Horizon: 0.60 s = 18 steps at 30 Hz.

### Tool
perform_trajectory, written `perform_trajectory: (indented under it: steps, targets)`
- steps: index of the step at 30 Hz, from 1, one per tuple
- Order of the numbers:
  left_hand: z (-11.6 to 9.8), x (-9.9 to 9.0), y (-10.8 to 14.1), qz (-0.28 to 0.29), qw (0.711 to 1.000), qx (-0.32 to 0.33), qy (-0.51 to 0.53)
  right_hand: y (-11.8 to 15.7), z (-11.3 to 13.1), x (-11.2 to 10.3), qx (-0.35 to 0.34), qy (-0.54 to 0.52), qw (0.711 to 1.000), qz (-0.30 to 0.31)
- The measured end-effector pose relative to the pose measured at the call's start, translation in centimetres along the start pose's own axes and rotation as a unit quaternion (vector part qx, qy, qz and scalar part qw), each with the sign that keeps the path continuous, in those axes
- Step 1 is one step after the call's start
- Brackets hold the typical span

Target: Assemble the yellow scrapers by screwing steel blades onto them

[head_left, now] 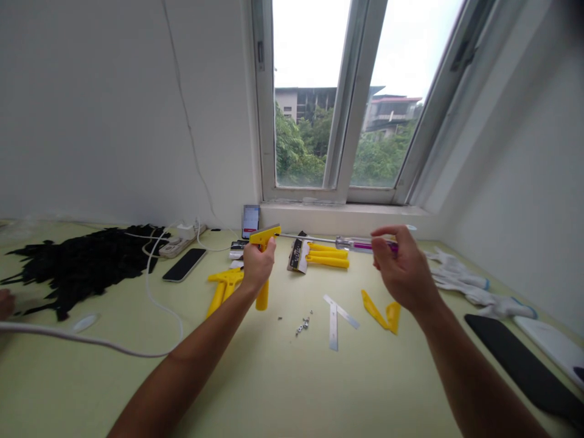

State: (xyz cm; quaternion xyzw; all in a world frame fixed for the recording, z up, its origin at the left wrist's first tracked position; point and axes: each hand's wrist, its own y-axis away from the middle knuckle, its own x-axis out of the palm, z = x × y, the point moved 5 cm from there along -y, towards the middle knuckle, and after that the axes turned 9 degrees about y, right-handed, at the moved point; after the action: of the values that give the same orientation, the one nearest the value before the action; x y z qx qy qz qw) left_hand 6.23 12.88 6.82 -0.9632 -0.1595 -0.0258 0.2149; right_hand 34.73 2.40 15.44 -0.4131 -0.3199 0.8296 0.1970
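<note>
My left hand [258, 265] is wrapped round a yellow scraper [261, 298], its wide head up and its handle pointing down. A long screwdriver [349, 244] with a clear and purple handle lies level in my right hand [401, 261], whose fingers are closed on the handle end. The screwdriver's tip meets the scraper head at its right end. Below, on the table, are two crossed metal strips [334, 328], several small screws and nuts [303, 326] and two yellow plastic pieces [375, 311].
More yellow scrapers [223, 286] lie left of my left hand, and yellow handles [327, 255] behind. Phone [184, 265], power strip [176, 244], white cable [146, 286] and black strips [82, 261] are left. White gloves [474, 286] and a black flat object [520, 362] are right. Another person's hand [6, 303] shows far left.
</note>
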Motion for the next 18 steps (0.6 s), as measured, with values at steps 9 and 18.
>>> perform_trajectory:
  steps: [9,18]
  targets:
    - [-0.2,0.0,0.0,-0.004,1.000,0.005,-0.022,-0.4,-1.0,1.0,0.041,-0.032,0.998,0.029]
    - [0.8,-0.2,-0.4,-0.015,0.999,-0.019,-0.026,-0.3,-0.9,1.8,0.021,-0.018,0.999,0.045]
